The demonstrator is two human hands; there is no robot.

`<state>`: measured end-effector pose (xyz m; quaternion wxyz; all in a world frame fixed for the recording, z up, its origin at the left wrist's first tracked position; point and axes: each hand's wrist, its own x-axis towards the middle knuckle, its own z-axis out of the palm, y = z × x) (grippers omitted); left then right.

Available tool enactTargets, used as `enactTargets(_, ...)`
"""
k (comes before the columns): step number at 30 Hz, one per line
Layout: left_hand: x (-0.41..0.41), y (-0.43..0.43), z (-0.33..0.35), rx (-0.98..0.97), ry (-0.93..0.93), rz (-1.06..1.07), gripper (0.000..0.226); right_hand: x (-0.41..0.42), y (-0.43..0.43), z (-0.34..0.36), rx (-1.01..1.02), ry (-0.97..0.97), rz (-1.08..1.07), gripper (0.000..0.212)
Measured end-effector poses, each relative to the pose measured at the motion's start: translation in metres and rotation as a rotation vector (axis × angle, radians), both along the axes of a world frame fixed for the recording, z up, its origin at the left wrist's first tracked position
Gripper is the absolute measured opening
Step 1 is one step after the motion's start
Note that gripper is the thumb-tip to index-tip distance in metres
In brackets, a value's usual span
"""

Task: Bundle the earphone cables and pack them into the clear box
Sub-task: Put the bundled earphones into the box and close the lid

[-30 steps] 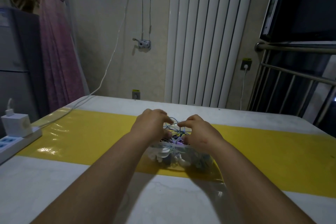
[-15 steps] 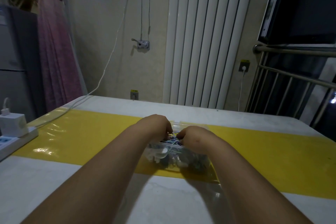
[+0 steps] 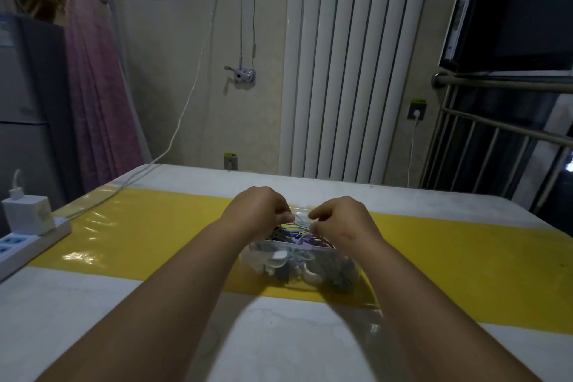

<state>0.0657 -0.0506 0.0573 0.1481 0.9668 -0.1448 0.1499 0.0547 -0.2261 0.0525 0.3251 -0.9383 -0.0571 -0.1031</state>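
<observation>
A clear plastic box stands on the yellow strip in the middle of the table. It holds several tangled earphone cables in pale blue, purple, white and black. My left hand and my right hand hover over the box's top with fingers curled. Each pinches a pale blue earphone cable that runs between them just above the box. The fingertips are partly hidden behind the knuckles.
A white power strip with a plugged charger cube lies at the table's left edge, its cable running to a wall socket. A yellow film strip crosses the white table. A white radiator and a metal railing stand behind.
Both hands have risen slightly from the box and moved a little apart, drawing the pale blue cable up between them.
</observation>
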Motion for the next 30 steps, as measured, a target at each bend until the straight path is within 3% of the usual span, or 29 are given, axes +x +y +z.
enactTargets(5, -0.001, 0.002, -0.003, -0.209, 0.019, 0.021, 0.027, -0.007, -0.008, 0.001, 0.151, -0.117, -0.025, 0.014)
enactTargets(10, 0.000, 0.005, -0.009, -0.428, -0.015, 0.120, 0.023, -0.003, -0.010, -0.004, -0.031, -0.189, -0.226, 0.026)
enactTargets(14, 0.004, 0.007, -0.016, -0.475, -0.015, 0.245, 0.035, 0.001, -0.008, -0.007, -0.166, 0.024, -0.284, 0.046)
enactTargets(18, 0.008, 0.005, -0.018, -0.486, 0.173, 0.269, 0.044, 0.008, -0.006, -0.008, -0.144, 0.166, -0.249, 0.045)
enactTargets(24, 0.005, 0.005, -0.012, -0.549, 0.281, 0.234, 0.061, 0.009, -0.007, -0.007, -0.154, 0.132, -0.252, 0.026)
enactTargets(30, 0.003, 0.005, -0.012, -0.716, 0.322, 0.208, 0.064, 0.009, -0.010, -0.009, -0.161, 0.093, -0.267, 0.035)
